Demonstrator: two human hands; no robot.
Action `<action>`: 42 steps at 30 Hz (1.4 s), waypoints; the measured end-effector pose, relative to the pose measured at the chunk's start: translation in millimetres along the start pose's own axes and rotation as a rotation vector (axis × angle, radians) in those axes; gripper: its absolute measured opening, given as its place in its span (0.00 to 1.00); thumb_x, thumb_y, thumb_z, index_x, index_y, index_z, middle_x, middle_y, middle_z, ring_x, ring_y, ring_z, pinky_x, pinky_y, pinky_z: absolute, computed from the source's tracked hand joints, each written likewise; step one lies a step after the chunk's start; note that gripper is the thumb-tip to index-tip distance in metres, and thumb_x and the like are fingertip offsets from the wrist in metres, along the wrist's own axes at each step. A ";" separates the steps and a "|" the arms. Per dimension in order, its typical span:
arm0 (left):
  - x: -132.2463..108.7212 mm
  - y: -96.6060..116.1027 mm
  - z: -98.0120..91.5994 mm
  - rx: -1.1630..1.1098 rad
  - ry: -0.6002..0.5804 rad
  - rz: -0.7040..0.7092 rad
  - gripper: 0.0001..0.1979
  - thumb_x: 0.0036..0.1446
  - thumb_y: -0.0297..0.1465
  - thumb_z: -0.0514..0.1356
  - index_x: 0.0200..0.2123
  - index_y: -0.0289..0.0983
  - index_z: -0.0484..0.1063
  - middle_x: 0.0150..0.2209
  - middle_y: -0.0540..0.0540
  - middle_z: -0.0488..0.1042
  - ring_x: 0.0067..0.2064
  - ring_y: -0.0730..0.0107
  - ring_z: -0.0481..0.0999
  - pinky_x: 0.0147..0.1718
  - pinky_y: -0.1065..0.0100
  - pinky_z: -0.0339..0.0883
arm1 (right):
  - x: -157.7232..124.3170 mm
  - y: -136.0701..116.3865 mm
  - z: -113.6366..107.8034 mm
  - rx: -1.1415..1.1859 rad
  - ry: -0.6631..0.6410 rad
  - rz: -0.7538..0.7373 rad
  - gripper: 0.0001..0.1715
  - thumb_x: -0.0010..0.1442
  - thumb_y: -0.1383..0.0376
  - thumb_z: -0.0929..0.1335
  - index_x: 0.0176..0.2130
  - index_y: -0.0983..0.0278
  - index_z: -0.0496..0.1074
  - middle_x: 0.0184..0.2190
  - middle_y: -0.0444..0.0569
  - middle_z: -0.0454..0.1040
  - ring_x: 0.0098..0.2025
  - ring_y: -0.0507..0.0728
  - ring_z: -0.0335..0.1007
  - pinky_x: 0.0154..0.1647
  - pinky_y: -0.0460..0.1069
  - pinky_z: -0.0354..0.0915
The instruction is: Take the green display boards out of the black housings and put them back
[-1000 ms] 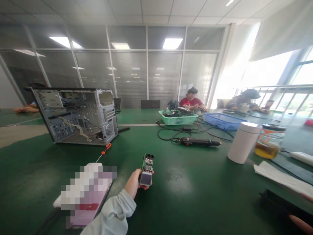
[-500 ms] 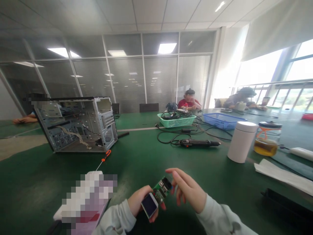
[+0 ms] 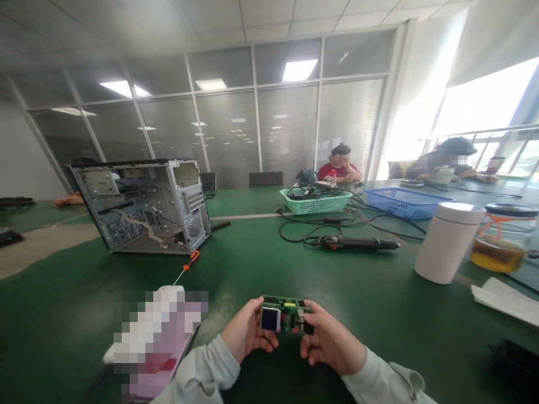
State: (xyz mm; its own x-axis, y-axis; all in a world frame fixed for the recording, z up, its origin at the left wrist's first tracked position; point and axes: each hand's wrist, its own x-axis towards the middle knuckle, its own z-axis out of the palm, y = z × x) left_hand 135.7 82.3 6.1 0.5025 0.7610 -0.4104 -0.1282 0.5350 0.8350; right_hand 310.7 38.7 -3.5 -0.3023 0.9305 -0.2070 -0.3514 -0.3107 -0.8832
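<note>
Daylight pours through the tall bright windows (image 3: 484,106) on my right, burning that side into white glare, while flat rectangular ceiling panels (image 3: 298,70) light the room evenly. Wide-angle distortion bends the glass partition (image 3: 256,134) towards the edges, and a coarse pixelated patch (image 3: 160,342) blurs the lower left.

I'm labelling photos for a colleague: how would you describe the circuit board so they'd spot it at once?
On the long green table, find the open computer case, then look right and toward the camera. The left hand and right hand hold a small green circuit board between them. A square, silver-edged part with a dark blue face at its left end sets it apart.
</note>
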 end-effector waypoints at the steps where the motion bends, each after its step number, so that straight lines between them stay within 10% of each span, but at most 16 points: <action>1: -0.4 -0.2 0.6 0.004 0.001 0.007 0.23 0.54 0.46 0.46 0.37 0.32 0.65 0.24 0.46 0.72 0.19 0.74 0.70 0.17 0.74 0.59 | -0.8 0.0 0.9 0.011 -0.012 0.001 0.32 0.43 0.51 0.68 0.44 0.60 0.54 0.30 0.43 0.66 0.19 0.48 0.65 0.15 0.38 0.57; 12: -5.2 -3.3 2.1 0.069 0.008 0.113 0.15 0.48 0.38 0.59 0.35 0.32 0.68 0.24 0.45 0.73 0.22 0.73 0.72 0.19 0.75 0.63 | -2.3 -4.9 0.2 -0.350 0.169 -0.295 0.37 0.47 0.37 0.64 0.40 0.65 0.66 0.27 0.47 0.69 0.26 0.54 0.67 0.24 0.46 0.64; 20: -8.9 -1.2 7.2 0.076 0.010 0.142 0.14 0.46 0.38 0.61 0.32 0.32 0.70 0.23 0.47 0.73 0.23 0.73 0.72 0.19 0.75 0.63 | -4.9 -3.4 2.3 -0.644 0.054 -0.393 0.33 0.51 0.43 0.64 0.39 0.71 0.67 0.34 0.55 0.69 0.34 0.59 0.64 0.34 0.51 0.61; 28: -9.7 -0.8 5.6 0.065 -0.018 0.121 0.14 0.46 0.36 0.61 0.35 0.34 0.69 0.25 0.47 0.72 0.24 0.72 0.73 0.20 0.74 0.64 | -7.4 -1.9 4.2 -0.658 0.081 -0.465 0.15 0.49 0.58 0.66 0.32 0.66 0.61 0.28 0.45 0.62 0.29 0.53 0.57 0.30 0.46 0.55; 42: -8.4 1.3 0.9 0.054 -0.036 0.097 0.16 0.50 0.37 0.58 0.41 0.34 0.68 0.31 0.44 0.74 0.28 0.70 0.74 0.23 0.73 0.65 | -7.6 -3.1 4.8 -0.533 0.152 -0.501 0.17 0.50 0.56 0.67 0.30 0.66 0.61 0.26 0.45 0.64 0.27 0.53 0.62 0.28 0.46 0.60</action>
State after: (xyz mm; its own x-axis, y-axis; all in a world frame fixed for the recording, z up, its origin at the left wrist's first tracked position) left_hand 132.1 76.3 10.9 0.5200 0.7943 -0.3141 -0.1322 0.4382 0.8891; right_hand 309.9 31.7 2.9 -0.0794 0.9646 0.2516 0.0744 0.2574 -0.9634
